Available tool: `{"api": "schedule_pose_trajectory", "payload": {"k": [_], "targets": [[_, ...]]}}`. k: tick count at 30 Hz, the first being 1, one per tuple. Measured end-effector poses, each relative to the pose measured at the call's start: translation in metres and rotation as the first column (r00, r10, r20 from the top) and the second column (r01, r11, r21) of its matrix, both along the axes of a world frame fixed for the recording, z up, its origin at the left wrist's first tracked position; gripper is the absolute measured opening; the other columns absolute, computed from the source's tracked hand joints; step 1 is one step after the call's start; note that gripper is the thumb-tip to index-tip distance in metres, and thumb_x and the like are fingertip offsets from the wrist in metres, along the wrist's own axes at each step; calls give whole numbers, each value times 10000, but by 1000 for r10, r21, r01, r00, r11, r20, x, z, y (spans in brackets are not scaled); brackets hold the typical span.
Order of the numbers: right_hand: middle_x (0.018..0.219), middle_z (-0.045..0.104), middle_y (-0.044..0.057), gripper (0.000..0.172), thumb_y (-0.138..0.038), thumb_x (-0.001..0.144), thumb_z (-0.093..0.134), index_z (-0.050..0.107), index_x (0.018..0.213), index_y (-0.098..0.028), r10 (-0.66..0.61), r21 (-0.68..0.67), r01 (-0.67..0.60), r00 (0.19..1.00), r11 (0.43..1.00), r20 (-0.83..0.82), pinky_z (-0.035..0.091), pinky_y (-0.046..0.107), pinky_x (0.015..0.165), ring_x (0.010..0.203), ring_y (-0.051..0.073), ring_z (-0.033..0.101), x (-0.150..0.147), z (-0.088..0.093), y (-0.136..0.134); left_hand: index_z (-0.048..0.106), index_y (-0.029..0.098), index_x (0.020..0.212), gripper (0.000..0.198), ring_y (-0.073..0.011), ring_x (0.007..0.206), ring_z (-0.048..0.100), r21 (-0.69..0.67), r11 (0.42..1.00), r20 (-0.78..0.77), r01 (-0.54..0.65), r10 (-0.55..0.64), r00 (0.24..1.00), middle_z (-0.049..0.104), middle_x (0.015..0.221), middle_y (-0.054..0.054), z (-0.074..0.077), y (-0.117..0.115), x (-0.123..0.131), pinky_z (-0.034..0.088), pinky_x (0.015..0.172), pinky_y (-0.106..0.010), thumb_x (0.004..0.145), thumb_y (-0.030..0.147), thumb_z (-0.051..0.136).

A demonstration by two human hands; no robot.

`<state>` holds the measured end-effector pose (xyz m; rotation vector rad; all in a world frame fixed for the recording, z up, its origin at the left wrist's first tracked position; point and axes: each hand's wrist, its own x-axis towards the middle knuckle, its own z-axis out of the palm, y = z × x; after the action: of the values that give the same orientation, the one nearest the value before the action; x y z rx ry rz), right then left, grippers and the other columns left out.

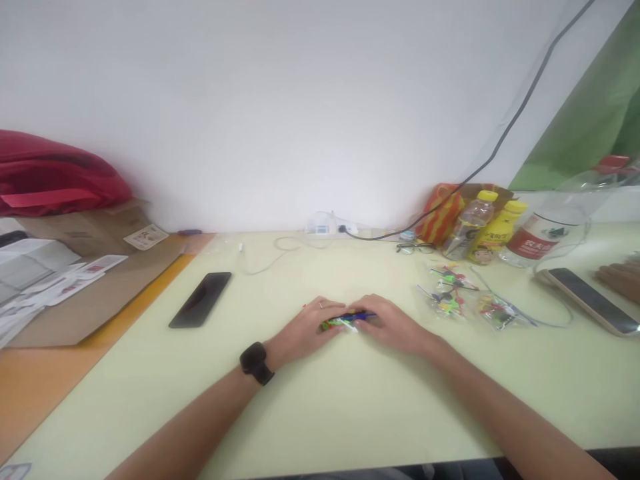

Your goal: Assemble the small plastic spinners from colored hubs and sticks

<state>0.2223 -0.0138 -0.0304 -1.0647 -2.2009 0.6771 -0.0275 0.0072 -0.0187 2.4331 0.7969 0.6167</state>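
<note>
Left hand (310, 328) and right hand (389, 324), fingers part-closed, hold small multicoloured plastic pieces (329, 325); I'd keep both pinches light.

The small pieces (332, 325) at the centre of the frame look like hard, smooth plastic. The worktop (310, 413) looks smooth and mostly matt, the phone (201, 300) at left glossy. The packets (447, 295) at right are clear, crinkled, shiny plastic. At upper left, the bag (60, 177) looks like creased cloth, the box (95, 228) matt cardboard.
</note>
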Motion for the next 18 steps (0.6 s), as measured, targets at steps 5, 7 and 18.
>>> {"api": "schedule_pose_trajectory", "payload": {"k": [5, 7, 18], "targets": [[1020, 719, 40, 209, -203, 898, 657, 732, 1090, -237, -14, -109, 9, 999, 994, -43, 521, 316, 815, 914, 201, 660, 5, 4, 1, 658, 291, 1314, 456, -280, 1230, 571, 93, 994, 33, -62, 59, 998, 698, 1271, -74, 0, 4, -5, 484, 1065, -471, 895, 458, 727], [993, 716, 37, 190, -211, 886, 667, 736, 1063, -228, -19, -138, 12, 998, 990, -55, 518, 308, 790, 885, 195, 658, 6, 5, 1, 668, 292, 1299, 531, -296, 1233, 574, 76, 995, 25, -57, 55, 998, 700, 1261, -81, 1, 6, -9, 487, 1065, -493, 822, 488, 796], [858, 666, 8, 136, -244, 878, 666, 714, 997, -201, 7, -174, -15, 999, 985, -46, 455, 268, 643, 727, 154, 579, 4, 12, -3, 586, 302, 1399, 503, -262, 1420, 472, -42, 999, 18, 6, -6, 1000, 573, 1473, -80, -9, 4, -11, 447, 1162, -478, 921, 402, 705]]}}
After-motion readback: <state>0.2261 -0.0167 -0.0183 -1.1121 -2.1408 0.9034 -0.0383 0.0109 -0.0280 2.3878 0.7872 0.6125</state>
